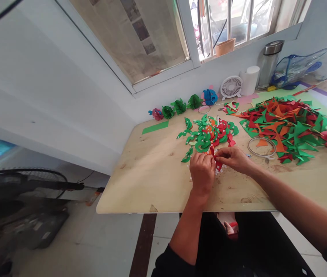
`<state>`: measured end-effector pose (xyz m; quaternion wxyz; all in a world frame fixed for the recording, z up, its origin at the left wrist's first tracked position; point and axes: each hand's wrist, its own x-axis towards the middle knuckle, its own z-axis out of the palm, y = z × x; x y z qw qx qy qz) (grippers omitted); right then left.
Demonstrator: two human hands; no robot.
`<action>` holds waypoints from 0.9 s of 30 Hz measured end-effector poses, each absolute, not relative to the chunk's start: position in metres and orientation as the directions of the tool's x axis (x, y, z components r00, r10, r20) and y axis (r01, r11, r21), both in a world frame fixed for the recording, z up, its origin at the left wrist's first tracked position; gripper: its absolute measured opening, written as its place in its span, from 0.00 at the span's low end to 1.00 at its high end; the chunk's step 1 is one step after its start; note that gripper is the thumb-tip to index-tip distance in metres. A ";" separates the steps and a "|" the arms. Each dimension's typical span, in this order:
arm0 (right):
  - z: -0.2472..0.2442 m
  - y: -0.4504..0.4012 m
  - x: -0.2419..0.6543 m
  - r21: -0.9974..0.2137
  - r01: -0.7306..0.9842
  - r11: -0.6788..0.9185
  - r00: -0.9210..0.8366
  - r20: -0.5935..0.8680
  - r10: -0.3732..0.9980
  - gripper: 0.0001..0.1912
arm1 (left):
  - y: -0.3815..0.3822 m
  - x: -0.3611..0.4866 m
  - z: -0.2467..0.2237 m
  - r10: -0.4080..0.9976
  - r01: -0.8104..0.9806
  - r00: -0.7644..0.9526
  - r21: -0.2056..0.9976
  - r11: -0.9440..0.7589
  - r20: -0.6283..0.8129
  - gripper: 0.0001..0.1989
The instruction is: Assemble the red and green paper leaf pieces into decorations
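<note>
My left hand and my right hand meet over the wooden table. Fingers of both hands are pinched on a small red paper piece; the left fingertips are partly hidden. Just beyond them lies a loose heap of curved paper cutouts, green, red and orange, with small white squares on them. More tiny white bits lie on the tabletop under my hands. To the right of my right hand is a clear ring, perhaps a bangle or tape roll.
A large pile of paper scraps covers the right side. Folded paper figures, one a green figure, line the wall. Behind stand a small white fan, a white cylinder, a glass bottle and a clear bag.
</note>
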<state>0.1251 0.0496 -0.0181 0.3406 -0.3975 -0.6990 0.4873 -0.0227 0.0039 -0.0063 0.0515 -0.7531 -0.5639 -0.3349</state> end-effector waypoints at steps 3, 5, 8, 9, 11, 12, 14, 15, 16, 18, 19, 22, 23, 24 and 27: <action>-0.018 0.050 0.125 -0.961 0.206 0.184 -0.428 0.081 0.900 0.11 | 0.005 -0.025 -0.007 0.842 0.837 0.066 0.430 -0.338 0.535 0.04; -0.018 0.049 0.125 -0.969 0.184 0.163 -0.418 0.073 0.906 0.12 | 0.006 -0.027 -0.007 0.872 0.777 0.005 0.547 -0.312 0.490 0.04; -0.017 0.048 0.124 -0.976 0.159 0.150 -0.402 0.075 0.913 0.12 | 0.006 -0.030 -0.006 0.895 0.725 -0.020 0.623 -0.294 0.446 0.05; -0.016 0.048 0.124 -0.975 0.159 0.153 -0.392 0.080 0.916 0.11 | 0.005 -0.030 -0.005 0.894 0.731 -0.010 0.614 -0.299 0.449 0.05; -0.016 0.047 0.124 -0.972 0.171 0.161 -0.378 0.086 0.922 0.11 | 0.003 -0.029 -0.004 0.881 0.766 0.015 0.561 -0.314 0.473 0.04; -0.017 0.047 0.124 -0.970 0.179 0.164 -0.379 0.086 0.922 0.10 | 0.002 -0.029 -0.004 0.872 0.788 0.028 0.526 -0.320 0.488 0.04; -0.018 0.048 0.124 -0.966 0.194 0.170 -0.388 0.083 0.918 0.10 | 0.000 -0.027 -0.003 0.857 0.823 0.055 0.462 -0.329 0.513 0.03; -0.019 0.049 0.124 -0.964 0.202 0.174 -0.394 0.083 0.915 0.10 | 0.000 -0.027 -0.003 0.852 0.835 0.067 0.438 -0.333 0.520 0.03; -0.020 0.050 0.125 -0.961 0.210 0.181 -0.400 0.085 0.913 0.10 | 0.000 -0.026 -0.003 0.848 0.844 0.078 0.418 -0.336 0.524 0.03; -0.021 0.051 0.125 -0.953 0.224 0.202 -0.402 0.098 0.911 0.10 | 0.000 -0.026 -0.002 0.843 0.860 0.099 0.381 -0.340 0.528 0.03; -0.022 0.051 0.125 -0.949 0.233 0.214 -0.402 0.106 0.909 0.10 | 0.000 -0.025 -0.002 0.842 0.866 0.109 0.365 -0.341 0.529 0.03; -0.023 0.051 0.125 -0.933 0.260 0.250 -0.401 0.131 0.907 0.10 | 0.000 -0.024 0.000 0.846 0.886 0.141 0.315 -0.339 0.515 0.04; -0.024 0.051 0.125 -0.927 0.274 0.258 -0.397 0.135 0.908 0.10 | 0.000 -0.023 0.000 0.850 0.893 0.147 0.302 -0.334 0.505 0.04; -0.024 0.051 0.124 -0.920 0.289 0.264 -0.392 0.137 0.910 0.10 | 0.001 -0.022 0.001 0.856 0.900 0.151 0.289 -0.326 0.495 0.04; -0.023 0.049 0.124 -0.901 0.333 0.278 -0.372 0.146 0.917 0.10 | 0.002 -0.021 0.002 0.870 0.917 0.157 0.258 -0.304 0.467 0.05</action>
